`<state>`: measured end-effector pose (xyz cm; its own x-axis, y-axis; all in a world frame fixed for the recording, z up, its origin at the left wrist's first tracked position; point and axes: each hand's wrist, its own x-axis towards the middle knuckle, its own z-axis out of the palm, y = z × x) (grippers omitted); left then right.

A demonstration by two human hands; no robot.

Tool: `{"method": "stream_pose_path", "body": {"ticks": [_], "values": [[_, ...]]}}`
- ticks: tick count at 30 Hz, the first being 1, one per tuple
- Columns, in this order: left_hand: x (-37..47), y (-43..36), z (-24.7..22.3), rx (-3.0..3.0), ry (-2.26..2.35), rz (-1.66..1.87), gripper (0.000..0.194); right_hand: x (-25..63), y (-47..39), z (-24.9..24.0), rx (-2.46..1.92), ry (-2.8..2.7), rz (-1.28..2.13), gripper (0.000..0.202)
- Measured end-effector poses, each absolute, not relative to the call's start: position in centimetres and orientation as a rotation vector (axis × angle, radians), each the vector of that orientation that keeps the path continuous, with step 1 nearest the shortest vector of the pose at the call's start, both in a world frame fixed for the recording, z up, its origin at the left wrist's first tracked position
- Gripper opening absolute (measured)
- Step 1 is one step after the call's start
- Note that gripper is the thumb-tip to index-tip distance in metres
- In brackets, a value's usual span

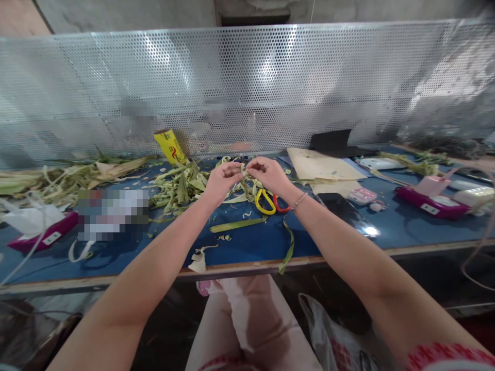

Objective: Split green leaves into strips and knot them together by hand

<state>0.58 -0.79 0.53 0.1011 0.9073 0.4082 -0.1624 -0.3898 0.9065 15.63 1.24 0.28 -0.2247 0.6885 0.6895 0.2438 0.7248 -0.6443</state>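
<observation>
In the head view, we see our left hand (224,179) and right hand (271,176) drawn close together over the blue tabletop (240,251), thumbs and fingers pinched on a small, pale green, twisted strip of dried leaf (243,167) between them. The fingers hide most of it, so we cannot tell whether the fingertips meet. Fibre this thin could split, we judge, if both hands pull against each other, or uncurl if one pinch slackens.

Just below our right hand lie scissors with one yellow and one red handle loop (274,205); a dropping wrist could knock them or snag a loop. The tangled heap of green leaf strips (180,188) beside our left hand could catch loose ends and drag more along. Nearer us than the right hand, a narrow green strip (288,252) hangs over the table edge, where a brushing forearm might sweep it off. Beneath our right forearm, partly covered, a flat black glossy phone (344,211) could be bumped if that arm lowers.
</observation>
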Motion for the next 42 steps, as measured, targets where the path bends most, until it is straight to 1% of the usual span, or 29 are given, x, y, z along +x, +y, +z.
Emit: {"method": "stream_pose_path", "body": {"ticks": [6, 11, 18, 25, 33, 35, 39, 40, 42], "values": [[0.5, -0.7, 0.7, 1.429, 0.742, 1.473, 0.032, 15.7, 1.3, 0.3, -0.734, -1.695, 0.607, 0.01], [0.2, -0.1, 0.4, 1.429, 0.787, 1.54, 0.022, 15.7, 1.1, 0.3, -0.657, -1.669, 0.694, 0.018], [0.3, -0.4, 0.6, 1.492, 0.851, 1.559, 0.017, 15.5, 1.0, 0.3, -0.646, -1.645, 0.741, 0.018], [0.3, -0.3, 0.4, 1.53, 0.873, 1.583, 0.013, 15.2, 1.0, 0.2, -0.672, -1.691, 0.7, 0.016], [0.3, -0.5, 0.8, 1.778, 1.005, 1.58, 0.003, 14.9, 0.1, 0.1, -0.68, -1.773, 0.581, 0.012], [0.4, -0.6, 0.7, 1.768, 1.007, 1.58, 0.002, 14.7, -0.1, 0.0, -0.681, -1.765, 0.565, 0.016], [0.7, -0.6, 0.6, 1.77, 0.994, 1.573, 0.004, 14.5, -0.1, -0.2, -0.711, -1.784, 0.5, 0.04], [0.7, -0.6, 0.6, 1.771, 0.988, 1.568, 0.005, 14.5, -0.1, -0.2, -0.71, -1.802, 0.483, 0.044], [0.6, -0.7, 0.6, 1.762, 0.97, 1.555, 0.005, 14.6, 0.0, -0.2, -0.691, -1.84, 0.462, 0.04]]}}
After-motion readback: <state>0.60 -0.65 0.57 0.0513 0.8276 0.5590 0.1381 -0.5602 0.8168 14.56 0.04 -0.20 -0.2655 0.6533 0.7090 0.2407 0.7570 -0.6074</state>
